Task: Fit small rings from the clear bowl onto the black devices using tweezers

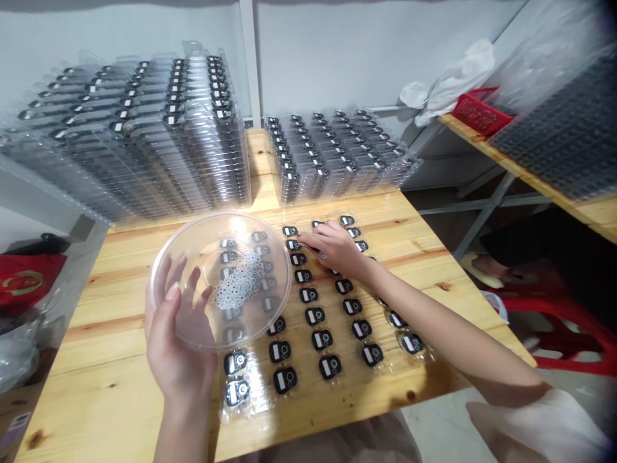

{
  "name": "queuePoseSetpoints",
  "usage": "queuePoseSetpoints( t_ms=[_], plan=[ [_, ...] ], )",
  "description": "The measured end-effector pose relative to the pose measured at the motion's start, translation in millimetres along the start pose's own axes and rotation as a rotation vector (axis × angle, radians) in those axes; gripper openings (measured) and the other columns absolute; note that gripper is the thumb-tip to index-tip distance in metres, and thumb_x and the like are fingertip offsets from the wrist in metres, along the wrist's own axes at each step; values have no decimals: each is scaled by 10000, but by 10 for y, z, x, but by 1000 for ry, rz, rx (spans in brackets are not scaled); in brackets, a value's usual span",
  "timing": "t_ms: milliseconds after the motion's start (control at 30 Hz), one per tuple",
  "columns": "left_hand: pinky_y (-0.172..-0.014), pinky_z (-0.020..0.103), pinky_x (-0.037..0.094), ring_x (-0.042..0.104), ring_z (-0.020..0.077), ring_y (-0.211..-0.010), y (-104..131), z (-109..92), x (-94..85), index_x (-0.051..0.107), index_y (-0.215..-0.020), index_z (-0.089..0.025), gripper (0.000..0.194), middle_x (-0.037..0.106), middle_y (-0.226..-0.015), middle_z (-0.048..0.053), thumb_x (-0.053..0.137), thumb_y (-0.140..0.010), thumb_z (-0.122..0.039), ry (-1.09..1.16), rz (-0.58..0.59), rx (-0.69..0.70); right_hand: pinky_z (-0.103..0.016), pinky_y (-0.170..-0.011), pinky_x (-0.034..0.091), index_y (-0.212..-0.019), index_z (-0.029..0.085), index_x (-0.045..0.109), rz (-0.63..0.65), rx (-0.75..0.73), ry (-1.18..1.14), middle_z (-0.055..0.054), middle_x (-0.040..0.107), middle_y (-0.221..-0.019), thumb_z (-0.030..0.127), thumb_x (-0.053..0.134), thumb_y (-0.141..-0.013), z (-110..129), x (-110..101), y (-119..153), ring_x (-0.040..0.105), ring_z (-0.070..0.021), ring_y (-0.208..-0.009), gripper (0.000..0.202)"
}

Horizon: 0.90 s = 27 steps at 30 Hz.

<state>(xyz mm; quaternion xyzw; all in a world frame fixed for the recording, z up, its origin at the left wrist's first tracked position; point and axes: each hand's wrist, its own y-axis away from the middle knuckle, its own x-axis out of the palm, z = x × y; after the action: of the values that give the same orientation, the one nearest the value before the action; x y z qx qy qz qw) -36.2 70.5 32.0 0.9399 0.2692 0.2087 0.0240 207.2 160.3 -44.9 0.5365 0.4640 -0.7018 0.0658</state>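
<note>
My left hand (pixel 176 321) holds a clear round plastic bowl (pixel 186 241) by its left side, thumb at the rim and fingers underneath. Small whitish rings (pixel 240 281) lie heaped in the bowl. Under and beside it, a clear tray on the wooden table carries rows of small black devices (pixel 321 339), each with a pale rectangle and a round mark. My right hand (pixel 332 247) is over the far part of the tray, its fingers pinched together at a device. Whatever is between those fingertips is too small to make out.
Tall stacks of filled clear trays (pixel 159 141) stand at the back left, and a lower stack (pixel 337 154) at the back centre. On the right, a side shelf bears a red basket (pixel 482 114) and more trays. A red stool (pixel 563 321) stands below it, near a person's foot.
</note>
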Motion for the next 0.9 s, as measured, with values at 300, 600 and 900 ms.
queuePoseSetpoints(
  t_ms=[300, 600, 900],
  plan=[
    [-1127, 516, 263, 438, 325, -1285, -3, -12, 2, 653, -1083, -329, 350, 547, -1318, 27, 649, -734, -317, -3, -2, -6, -296, -651, 311, -942, 181, 607, 37, -45, 27, -14, 639, -771, 56, 381, -888, 10, -16, 2, 482, -147, -688, 263],
    [-1108, 490, 295, 454, 314, -1271, 6, -7, 8, 660, -1073, -329, 342, 554, -1309, 27, 652, -731, -316, 2, -2, -8, -299, -663, 315, -946, 171, 600, 32, -96, 28, -17, 683, -849, 50, 352, -895, 13, -43, -12, 482, -148, -701, 280],
    [-1069, 465, 326, 463, 309, -1257, 2, -5, 6, 670, -1060, -334, 338, 563, -1303, 23, 668, -722, -322, 4, -6, -7, -286, -700, 341, -961, 179, 635, 49, 33, 1, -28, 671, -831, 102, 442, -891, -5, -31, 23, 525, -147, -733, 219]
  ],
)
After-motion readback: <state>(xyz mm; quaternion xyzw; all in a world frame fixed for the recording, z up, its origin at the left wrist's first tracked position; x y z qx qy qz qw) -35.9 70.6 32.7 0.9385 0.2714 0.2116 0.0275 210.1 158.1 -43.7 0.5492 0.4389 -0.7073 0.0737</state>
